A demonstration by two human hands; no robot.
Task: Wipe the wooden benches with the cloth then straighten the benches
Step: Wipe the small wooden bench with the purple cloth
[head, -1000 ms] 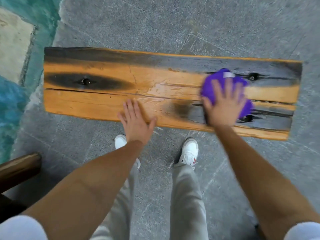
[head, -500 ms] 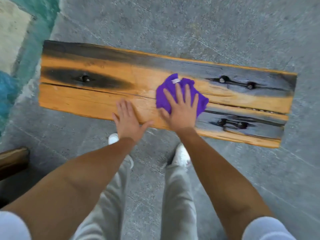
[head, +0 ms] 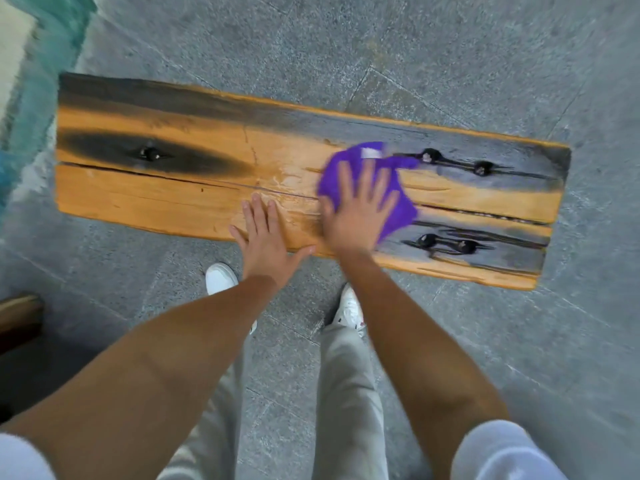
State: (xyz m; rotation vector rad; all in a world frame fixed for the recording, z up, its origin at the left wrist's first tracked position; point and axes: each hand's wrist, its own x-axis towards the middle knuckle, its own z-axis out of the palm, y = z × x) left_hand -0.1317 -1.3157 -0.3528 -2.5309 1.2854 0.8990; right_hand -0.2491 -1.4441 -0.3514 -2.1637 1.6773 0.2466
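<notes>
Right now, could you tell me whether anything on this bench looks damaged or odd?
Yes: the wooden bench has a long crack running lengthwise along its top and dark scorched-looking patches around its bolts.

The wooden bench [head: 194, 199] stands on a grey stone floor [head: 450, 64], its orange top streaked black. A purple cloth [head: 403, 209] lies right of centre under a flat right hand [head: 356, 216]; the left hand [head: 265, 244] rests flat at the 6 o'clock edge.
</notes>
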